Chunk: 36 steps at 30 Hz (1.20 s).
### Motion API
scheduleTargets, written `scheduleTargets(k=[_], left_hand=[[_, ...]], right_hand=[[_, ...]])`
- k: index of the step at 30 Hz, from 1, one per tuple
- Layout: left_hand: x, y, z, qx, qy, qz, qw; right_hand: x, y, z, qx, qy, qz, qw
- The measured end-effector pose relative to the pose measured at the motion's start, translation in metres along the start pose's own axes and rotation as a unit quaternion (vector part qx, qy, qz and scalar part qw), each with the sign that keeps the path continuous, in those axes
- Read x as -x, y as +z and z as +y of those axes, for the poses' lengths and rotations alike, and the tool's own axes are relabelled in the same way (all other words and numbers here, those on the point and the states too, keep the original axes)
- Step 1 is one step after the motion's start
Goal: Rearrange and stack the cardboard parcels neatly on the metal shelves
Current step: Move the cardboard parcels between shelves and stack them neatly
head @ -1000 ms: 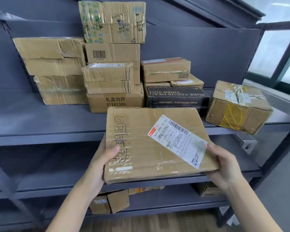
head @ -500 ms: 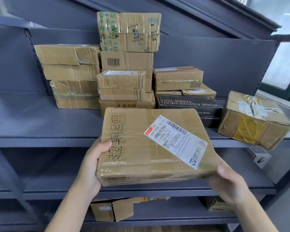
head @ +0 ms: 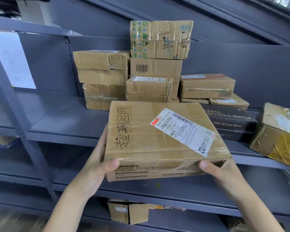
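The metal shelves point(head: 62, 121) run across the whole view in grey tiers, and the middle tier has a broad bare stretch on its left half. That is the likely place for the parcel in hand.

On the same tier, right of that stretch, stand the stacked parcels point(head: 155, 69): a left pile of two, a taller centre pile topped by a green-printed box, and a lower right pile resting on a black printed box point(head: 231, 121). At the far right a yellow-taped parcel point(head: 278, 134) sits askew, its near corner over the shelf lip. It probably needs squaring later.

The flat parcel point(head: 164, 139) is held in the air in front of the middle tier, label side up, its far edge overlapping the centre pile from this view. I cannot tell whether it touches anything there. It is wide and shallow, so it would serve better as a base than as a cap. Set it down flat, far edge first, then slide it back until it sits parallel to the shelf lip.

The left hand point(head: 97, 166) grips the near left corner, thumb curled onto the front face. The right hand point(head: 223, 171) grips the near right corner the same way, beside a torn spot in the cardboard. Keep pressure off that tear and hold the parcel level, since both grips sit at one edge.
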<state>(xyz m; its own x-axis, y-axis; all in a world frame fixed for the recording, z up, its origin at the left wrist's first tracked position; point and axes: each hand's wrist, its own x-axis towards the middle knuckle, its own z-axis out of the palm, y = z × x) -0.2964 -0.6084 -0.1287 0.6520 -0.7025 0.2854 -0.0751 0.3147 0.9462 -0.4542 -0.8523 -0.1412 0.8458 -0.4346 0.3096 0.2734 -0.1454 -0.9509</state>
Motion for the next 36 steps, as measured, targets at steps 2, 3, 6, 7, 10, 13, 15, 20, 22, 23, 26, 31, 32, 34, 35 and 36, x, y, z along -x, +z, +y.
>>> scheduleTargets(k=[2, 3, 6, 7, 10, 13, 15, 20, 22, 23, 26, 31, 32, 34, 35, 36], left_hand=[[0.008, -0.007, 0.006, -0.035, 0.019, 0.009, 0.999], [0.012, -0.010, 0.008, -0.047, 0.027, 0.029, 0.998], [0.021, -0.021, 0.015, -0.042, 0.048, 0.109, 0.992], [0.023, -0.024, 0.017, -0.041, 0.062, 0.134, 0.988], [0.028, -0.033, 0.022, -0.048, 0.106, 0.189, 0.975], [0.029, -0.054, 0.027, -0.058, 0.133, 0.213, 0.966], [0.023, -0.077, 0.039, -0.066, 0.148, 0.218, 0.962], [-0.018, -0.153, 0.072, -0.060, 0.209, 0.201, 0.955], [-0.040, -0.185, 0.085, -0.066, 0.209, 0.200, 0.955], [-0.050, -0.200, 0.092, -0.068, 0.212, 0.198, 0.955], [-0.083, -0.236, 0.122, -0.063, 0.242, 0.164, 0.954], [-0.162, -0.262, 0.169, -0.076, 0.245, 0.153, 0.954], [-0.180, -0.263, 0.175, -0.075, 0.239, 0.153, 0.956], [-0.210, -0.262, 0.182, -0.082, 0.230, 0.149, 0.958], [-0.223, -0.261, 0.185, -0.092, 0.231, 0.148, 0.957], [-0.234, -0.260, 0.188, -0.100, 0.233, 0.147, 0.956]], right_hand=[[-0.008, 0.011, 0.002, -0.010, -0.001, -0.020, 1.000], [-0.012, 0.019, 0.002, -0.014, -0.001, -0.031, 0.999], [-0.022, 0.039, 0.002, -0.012, -0.011, -0.063, 0.998], [-0.025, 0.046, 0.001, -0.013, -0.014, -0.069, 0.997], [-0.036, 0.062, -0.003, -0.010, -0.033, -0.076, 0.997], [-0.050, 0.084, -0.007, 0.010, -0.056, -0.049, 0.997], [-0.065, 0.102, -0.012, 0.022, -0.077, -0.044, 0.996], [-0.120, 0.163, -0.037, 0.000, -0.128, -0.041, 0.991], [-0.144, 0.189, -0.045, 0.001, -0.139, -0.021, 0.990], [-0.156, 0.201, -0.049, 0.001, -0.146, -0.012, 0.989], [-0.192, 0.231, -0.066, -0.002, -0.155, 0.012, 0.988], [-0.258, 0.252, -0.110, 0.023, -0.190, 0.073, 0.979], [-0.271, 0.252, -0.118, 0.042, -0.197, 0.096, 0.975], [-0.296, 0.249, -0.128, 0.079, -0.216, 0.140, 0.963], [-0.308, 0.247, -0.130, 0.096, -0.225, 0.154, 0.957], [-0.318, 0.245, -0.131, 0.110, -0.233, 0.162, 0.952]])
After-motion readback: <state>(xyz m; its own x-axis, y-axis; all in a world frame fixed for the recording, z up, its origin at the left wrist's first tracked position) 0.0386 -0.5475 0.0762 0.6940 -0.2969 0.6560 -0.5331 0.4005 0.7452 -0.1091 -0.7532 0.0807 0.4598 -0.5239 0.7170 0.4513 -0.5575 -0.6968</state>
